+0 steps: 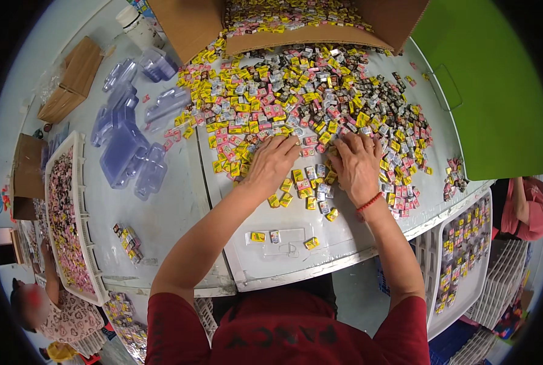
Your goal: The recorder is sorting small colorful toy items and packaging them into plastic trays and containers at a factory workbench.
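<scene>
White worktable (174, 201) carries a wide heap of small wrapped candies (295, 91) in yellow, pink, black and silver, spilling from a cardboard box (192, 24) whose top is cut off by the frame. Your left hand (273, 163) and right hand (358, 164) lie palm down on the heap's near edge, fingers spread; the fingertips are buried among wrappers, so any pinch cannot be confirmed. Clear plastic trays (125, 146) lie to your left.

A big brown cardboard box (198, 24) sits at the far end. Left of the box lie clear plastic trays (125, 146). Farther left stands a white crate (80, 243).
</scene>
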`<state>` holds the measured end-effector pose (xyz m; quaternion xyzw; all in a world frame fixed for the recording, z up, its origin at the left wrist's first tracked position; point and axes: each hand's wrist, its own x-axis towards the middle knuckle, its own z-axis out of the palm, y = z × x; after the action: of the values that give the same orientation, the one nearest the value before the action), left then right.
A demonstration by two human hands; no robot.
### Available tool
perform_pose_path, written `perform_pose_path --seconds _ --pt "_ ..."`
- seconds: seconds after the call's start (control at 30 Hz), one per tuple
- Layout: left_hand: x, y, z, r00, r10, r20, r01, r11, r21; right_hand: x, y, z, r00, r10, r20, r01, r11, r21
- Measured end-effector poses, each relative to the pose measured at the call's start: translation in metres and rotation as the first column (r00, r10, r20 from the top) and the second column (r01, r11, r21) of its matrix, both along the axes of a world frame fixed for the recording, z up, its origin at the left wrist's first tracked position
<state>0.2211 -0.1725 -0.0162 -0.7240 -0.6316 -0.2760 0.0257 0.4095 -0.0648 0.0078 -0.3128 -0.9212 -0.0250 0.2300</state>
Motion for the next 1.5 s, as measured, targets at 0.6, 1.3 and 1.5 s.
perform_pose_path --seconds 0.6,1.3,1.5 --pt "-0.008 0.008 0.011 0.991 -0.108 0.083 0.116 0.989 -0.094 -0.026 0.024 -0.007 0.994 0.101 -0.051 -0.105 0.991 -0.082" --pt "-0.016 0.076 0.007 0.965 0.259 0.042 -0.254 0.963 -0.092 0.011 -0.024 0.005 0.736 -0.416 -0.534 -0.534 0.129 -0.836" --pt "-0.01 -0.008 0.054 0.915 0.234 0.33 -0.243 0.97 -0.016 0.043 -0.037 0.01 0.821 -0.281 -0.498 -0.482 0.128 -0.867"
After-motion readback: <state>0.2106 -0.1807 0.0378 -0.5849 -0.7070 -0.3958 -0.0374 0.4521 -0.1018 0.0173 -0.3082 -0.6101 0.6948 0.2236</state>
